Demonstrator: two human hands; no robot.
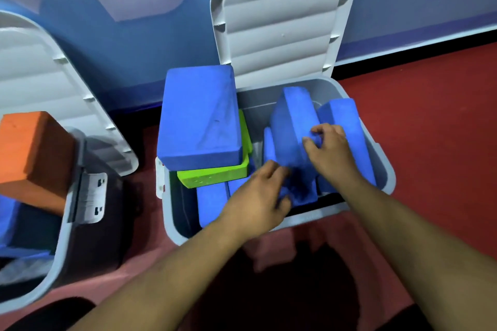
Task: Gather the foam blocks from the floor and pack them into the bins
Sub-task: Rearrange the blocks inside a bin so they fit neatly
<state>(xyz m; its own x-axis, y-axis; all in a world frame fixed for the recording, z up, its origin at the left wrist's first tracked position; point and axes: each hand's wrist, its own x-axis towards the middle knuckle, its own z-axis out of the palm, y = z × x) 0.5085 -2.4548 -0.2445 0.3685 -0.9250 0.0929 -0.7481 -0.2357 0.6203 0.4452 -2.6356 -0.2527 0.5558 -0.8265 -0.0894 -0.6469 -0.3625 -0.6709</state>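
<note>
Both your hands are inside the grey bin (387, 176), which stands open with its lid (282, 24) tipped up at the far side. Your left hand (258, 201) has its fingers curled round the near, lower end of a rounded blue foam block (291, 121) that stands on edge in the middle of the bin. Your right hand (332, 152) grips the same block higher up, fingers and thumb bent into its right side. The block is inside the bin, with its top rising above the rim. Just right of it within the bin, another blue block (347, 115) leans towards the right wall. In the bin's left half a large blue block (199, 115) lies on top of a green block (215, 176), and this pile stands well above the rim. A flat blue block (212, 205) lies lower down at the bin's near left corner, partly under your left wrist. To the left of the bin, apart from it, a second bin (60, 239) also stands open with an orange block (32, 153) sticking out of it. The grey bin sits on a red floor (430, 129)
</note>
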